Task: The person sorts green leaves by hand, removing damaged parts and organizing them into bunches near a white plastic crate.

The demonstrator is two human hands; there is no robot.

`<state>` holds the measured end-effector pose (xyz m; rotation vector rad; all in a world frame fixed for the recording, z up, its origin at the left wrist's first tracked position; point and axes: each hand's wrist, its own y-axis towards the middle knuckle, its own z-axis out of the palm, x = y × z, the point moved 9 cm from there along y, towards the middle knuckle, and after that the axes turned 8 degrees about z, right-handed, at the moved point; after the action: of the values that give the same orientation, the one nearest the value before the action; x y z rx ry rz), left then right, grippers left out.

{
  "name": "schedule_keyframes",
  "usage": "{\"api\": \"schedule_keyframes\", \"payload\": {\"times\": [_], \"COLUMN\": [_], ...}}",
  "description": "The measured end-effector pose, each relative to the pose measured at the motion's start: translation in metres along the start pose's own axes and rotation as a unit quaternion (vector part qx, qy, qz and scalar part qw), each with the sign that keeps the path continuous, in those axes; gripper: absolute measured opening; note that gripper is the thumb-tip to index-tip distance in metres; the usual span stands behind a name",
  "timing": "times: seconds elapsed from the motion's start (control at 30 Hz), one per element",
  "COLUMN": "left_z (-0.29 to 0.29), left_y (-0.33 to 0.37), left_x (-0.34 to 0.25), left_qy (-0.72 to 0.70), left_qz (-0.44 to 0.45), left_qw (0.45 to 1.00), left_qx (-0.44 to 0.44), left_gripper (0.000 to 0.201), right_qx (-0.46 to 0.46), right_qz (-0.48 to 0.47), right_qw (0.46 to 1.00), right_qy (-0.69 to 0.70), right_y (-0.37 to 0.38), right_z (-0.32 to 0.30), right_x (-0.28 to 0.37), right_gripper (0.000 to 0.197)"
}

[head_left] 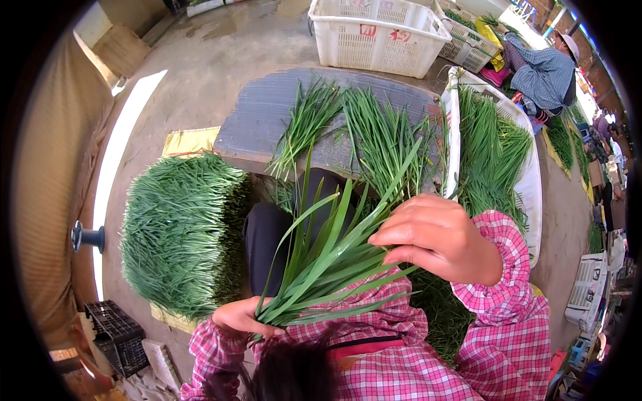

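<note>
A fanned bunch of garlic chives lies across my lap, its long flat green leaves pointing up and to the right. My left hand is closed around the lower end of this bunch. Over the leaves on the bunch's right side is my right hand, thumb and fingers drawn together in a pinch. Whatever sits between those fingertips is too small to make out. Beyond my knees, two loose piles of chives, a left pile and a right pile, rest on a grey board.
A large neat stack of chives stands at my left. At right is a white crate filled with chives; farther off, another white crate. A black crate sits lower left. Another person bends over at the far right.
</note>
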<state>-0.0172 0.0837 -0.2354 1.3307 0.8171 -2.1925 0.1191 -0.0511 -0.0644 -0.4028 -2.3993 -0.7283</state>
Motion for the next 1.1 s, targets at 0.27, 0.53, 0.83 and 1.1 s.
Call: {"api": "schedule_keyframes", "payload": {"times": [0.27,0.53,0.83,1.1], "left_z": [-0.005,-0.012,-0.024,-0.027], "left_y": [0.003,0.016,0.025,0.037], "left_x": [0.028,0.052,0.084,0.091], "left_qy": [0.026,-0.026,-0.057,-0.074], "left_qz": [-0.007,-0.085,-0.114,-0.142], "left_qw": [1.0,0.996,0.992,0.987], "left_qx": [0.007,0.003,-0.025,-0.031], "left_gripper": [0.029,0.035,0.024,0.029], "right_qx": [0.041,-0.029,-0.103,-0.07], "right_qz": [0.081,0.131,0.177,0.24], "right_qw": [0.993,0.988,0.978,0.968], "right_qy": [0.076,0.073,-0.036,0.01], "right_y": [-0.011,-0.031,-0.066,-0.084], "right_z": [0.02,0.034,0.048,0.072], "right_x": [-0.034,-0.075,-0.095,-0.132], "right_gripper": [0.024,0.02,0.016,0.016]}}
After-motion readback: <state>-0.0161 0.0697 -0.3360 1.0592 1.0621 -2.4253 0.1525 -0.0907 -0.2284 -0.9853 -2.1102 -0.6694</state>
